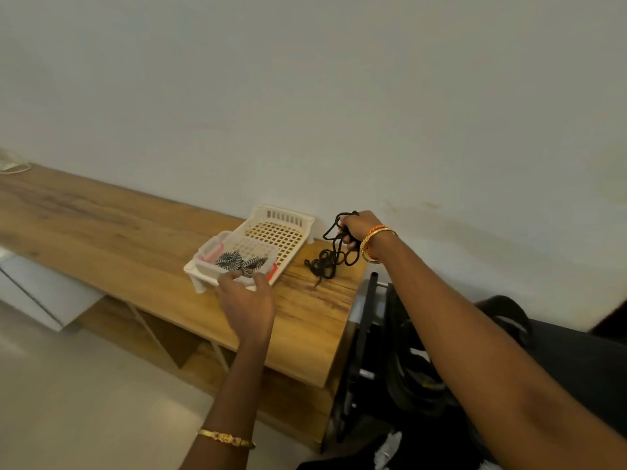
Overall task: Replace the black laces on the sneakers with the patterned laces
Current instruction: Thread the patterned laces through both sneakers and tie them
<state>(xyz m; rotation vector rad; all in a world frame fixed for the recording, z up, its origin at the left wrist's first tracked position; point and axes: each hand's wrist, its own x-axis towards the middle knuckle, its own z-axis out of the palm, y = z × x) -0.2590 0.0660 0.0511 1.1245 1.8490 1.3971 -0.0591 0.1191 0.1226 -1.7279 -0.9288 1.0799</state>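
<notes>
My right hand [357, 228] grips a bunch of black laces [327, 261] near the wall; their lower loops lie piled on the wooden bench [101, 232]. Black-and-white patterned laces [241, 261] lie in a small clear container [217, 252] that sits in a white plastic basket [291, 218]. My left hand [247, 298] hovers at the container's near edge, thumb and fingers spread towards the patterned laces, holding nothing. No sneakers are clearly visible.
The bench runs along a white wall [305, 96], its right end beside a black frame with dark gear [390, 361]. A white cord [13, 166] lies at the far left. Pale floor [84, 401] lies below.
</notes>
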